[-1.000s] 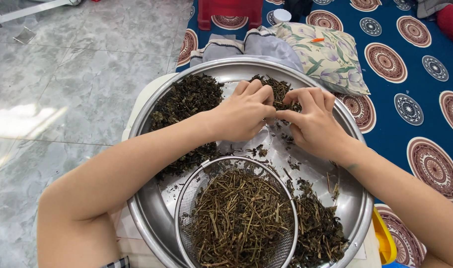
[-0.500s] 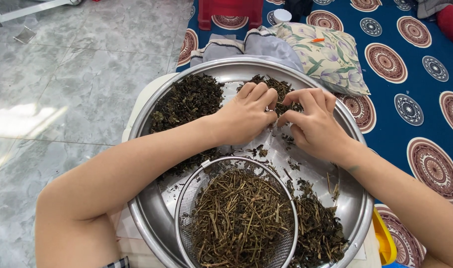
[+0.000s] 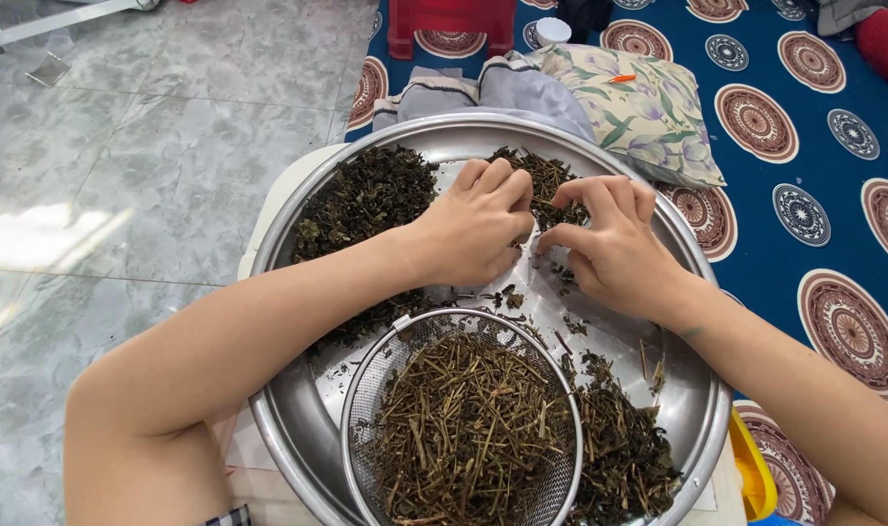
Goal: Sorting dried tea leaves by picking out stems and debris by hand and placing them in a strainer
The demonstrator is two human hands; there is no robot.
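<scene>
Head view: your left hand and right hand pinch dried sprigs at the basin's 12 o'clock, mid-stripping; stems probably go in the strainer next.

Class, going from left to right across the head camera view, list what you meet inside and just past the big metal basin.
Dark dried leaf pile → left hand → right hand → basin's right rim → blue patterned mat.

A floral cushion lies at the far side on the blue patterned rug; grey marble floor spreads left, a red stool beyond.
</scene>
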